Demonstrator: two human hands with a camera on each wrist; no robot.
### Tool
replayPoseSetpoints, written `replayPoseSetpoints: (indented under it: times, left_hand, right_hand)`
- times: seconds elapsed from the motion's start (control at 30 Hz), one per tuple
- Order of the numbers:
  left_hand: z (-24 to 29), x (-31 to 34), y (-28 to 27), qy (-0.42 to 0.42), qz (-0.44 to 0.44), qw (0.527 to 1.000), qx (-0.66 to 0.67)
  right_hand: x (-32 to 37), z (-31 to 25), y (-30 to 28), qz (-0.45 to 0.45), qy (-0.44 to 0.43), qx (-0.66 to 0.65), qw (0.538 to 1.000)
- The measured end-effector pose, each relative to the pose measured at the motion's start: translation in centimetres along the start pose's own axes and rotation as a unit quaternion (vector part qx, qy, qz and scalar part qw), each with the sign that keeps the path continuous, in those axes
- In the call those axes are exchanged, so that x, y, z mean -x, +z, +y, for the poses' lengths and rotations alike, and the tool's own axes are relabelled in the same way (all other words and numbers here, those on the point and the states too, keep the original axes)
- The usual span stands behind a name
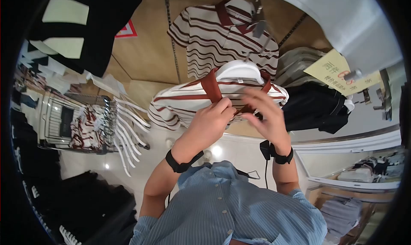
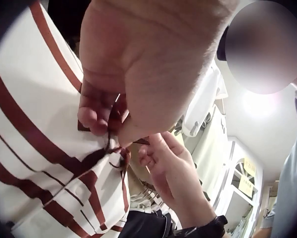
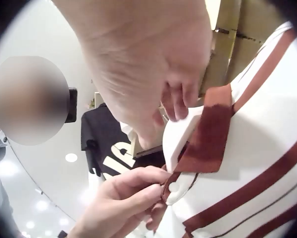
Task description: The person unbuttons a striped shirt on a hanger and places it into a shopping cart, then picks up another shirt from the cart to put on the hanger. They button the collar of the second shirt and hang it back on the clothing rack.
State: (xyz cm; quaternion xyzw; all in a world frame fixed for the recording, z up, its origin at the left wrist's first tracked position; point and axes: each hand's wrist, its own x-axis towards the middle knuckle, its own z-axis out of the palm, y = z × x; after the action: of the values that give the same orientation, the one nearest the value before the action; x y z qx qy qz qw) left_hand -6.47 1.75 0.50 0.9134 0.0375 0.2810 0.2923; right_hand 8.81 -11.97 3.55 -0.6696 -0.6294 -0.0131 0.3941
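Note:
A cream polo shirt (image 1: 177, 103) with brown-red stripes hangs in front of the person on a white hanger (image 1: 239, 69). My left hand (image 1: 210, 118) pinches the shirt's front opening just below the rust-red collar (image 3: 208, 144). In the right wrist view, its thumb and fingers hold the placket edge beside a pale button (image 3: 174, 187). My right hand (image 1: 269, 118), blurred in the head view, hovers by the other collar side. Its thumb and loosely bent fingers (image 3: 176, 101) stand apart with nothing between them.
Behind hangs a matching striped shirt (image 1: 209, 35). Dark garments (image 1: 317, 110) and a yellow price sign (image 1: 338, 71) are at the right. Toward the left stand a shopping cart (image 1: 55, 121) with striped clothes in it and several white hangers (image 1: 126, 133) on its end.

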Motion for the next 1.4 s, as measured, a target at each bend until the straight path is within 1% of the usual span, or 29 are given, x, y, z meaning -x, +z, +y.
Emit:
replayPoseSetpoints:
  times: [0.03, 0.07, 0.1, 0.17, 0.2, 0.3, 0.33, 0.37, 0.43, 0.47, 0.5, 0.57, 0.6, 0.63, 0.67, 0.7, 0.77, 0.8, 0.9, 0.93, 0.97, 1.03, 1.13, 1.2, 1.23, 1.33, 1.4]
  left_hand:
    - [-0.2, 0.5, 0.2, -0.007, 0.018, 1.0, 0.007]
    - [-0.5, 1.4, 0.6, -0.027, -0.025, 0.999, -0.024]
    - [-0.6, 2.2, 0.8, -0.027, -0.032, 0.999, 0.008]
    - [-0.6, 3.9, 1.4, -0.025, -0.046, 0.996, 0.074]
    - [-1.5, 5.5, 2.3, -0.032, -0.075, 0.992, 0.099]
    - [-5.1, 10.6, 3.5, -0.193, -0.139, 0.958, 0.16]
    - [-6.8, 12.9, 4.0, -0.226, -0.142, 0.955, 0.129]
    - [-8.7, 15.4, 4.7, -0.258, -0.145, 0.95, 0.098]
    - [-12.2, 20.4, 6.1, -0.294, -0.089, 0.95, 0.062]
    - [-13.2, 21.5, 5.4, -0.342, -0.1, 0.933, 0.061]
    - [-13.8, 22.7, 5.1, -0.391, -0.111, 0.911, 0.063]
    - [-15.1, 26.0, 5.3, -0.429, -0.072, 0.899, 0.039]
    - [-15.6, 27.3, 5.3, -0.449, -0.07, 0.89, 0.038]
    - [-15.6, 28.8, 5.2, -0.47, -0.072, 0.879, 0.038]
    - [-15.8, 30.0, 5.2, -0.49, -0.072, 0.868, 0.036]
    - [-16.0, 31.3, 5.2, -0.501, -0.088, 0.86, 0.034]
    - [-16.2, 33.5, 5.6, -0.522, -0.121, 0.844, 0.03]
    - [-16.1, 34.0, 5.5, -0.526, -0.118, 0.841, 0.037]
    - [-15.7, 35.0, 5.1, -0.542, -0.103, 0.832, 0.052]
    - [-15.5, 34.8, 4.9, -0.547, -0.093, 0.83, 0.052]
    - [-15.1, 35.0, 4.7, -0.553, -0.086, 0.827, 0.053]
    - [-14.8, 35.1, 4.3, -0.561, -0.079, 0.822, 0.051]
    - [-14.4, 35.2, 3.8, -0.565, -0.074, 0.82, 0.045]
    - [-14.3, 35.4, 3.6, -0.555, -0.064, 0.829, 0.038]
    - [-14.4, 35.3, 3.5, -0.559, -0.066, 0.825, 0.041]
    - [-14.0, 34.9, 3.3, -0.566, -0.069, 0.82, 0.041]
    - [-13.5, 34.4, 3.4, -0.561, -0.07, 0.824, 0.048]
  right_hand:
    - [0.1, 0.7, -0.4, 0.051, 0.02, 0.072, 0.996]
    - [-0.2, 1.3, -0.6, 0.104, 0.035, 0.144, 0.983]
    - [-0.5, 1.8, -0.8, 0.159, 0.049, 0.217, 0.962]
    - [-1.1, 3.6, -0.2, 0.136, 0.066, 0.204, 0.967]
    - [-1.6, 4.7, 0.2, 0.131, 0.072, 0.199, 0.969]
    - [-2.3, 6.9, 1.1, 0.031, 0.167, 0.176, 0.969]
    - [-3.3, 6.3, 1.7, 0.055, 0.176, 0.169, 0.968]
    - [-3.4, 7.2, 1.9, 0.064, 0.185, 0.151, 0.969]
    - [-2.8, 10.0, 2.4, 0.086, 0.201, 0.115, 0.969]
    - [-3.3, 10.4, 2.6, 0.117, 0.178, 0.146, 0.966]
    - [-3.8, 10.8, 2.4, 0.133, 0.186, 0.172, 0.958]
    - [-5.3, 11.5, 2.3, 0.171, 0.199, 0.216, 0.941]
    - [-6.8, 11.9, 2.1, 0.209, 0.173, 0.209, 0.939]
    - [-7.9, 13.0, 1.0, 0.193, 0.142, 0.211, 0.948]
    - [-9.1, 13.8, 0.0, 0.177, 0.144, 0.231, 0.946]
    - [-10.4, 14.3, -0.6, 0.163, 0.147, 0.25, 0.943]
    - [-12.5, 16.4, -1.1, 0.157, 0.173, 0.225, 0.946]
    - [-13.6, 17.8, -1.3, 0.153, 0.183, 0.211, 0.948]
    - [-15.2, 22.2, -1.3, 0.123, 0.167, 0.223, 0.953]
    - [-15.4, 23.4, -0.9, 0.127, 0.132, 0.221, 0.958]
    - [-15.2, 24.2, -0.9, 0.125, 0.156, 0.223, 0.954]
    - [-15.4, 24.4, -0.2, 0.125, 0.203, 0.224, 0.945]
    - [-14.9, 24.0, -0.1, 0.145, 0.164, 0.174, 0.96]
    - [-14.5, 23.8, -0.6, 0.118, 0.185, 0.17, 0.961]
    - [-14.3, 23.8, -0.8, 0.106, 0.196, 0.168, 0.96]
    - [-12.8, 24.3, -0.3, 0.157, 0.152, 0.211, 0.953]
    - [-10.4, 24.3, 0.2, 0.204, 0.214, 0.319, 0.901]
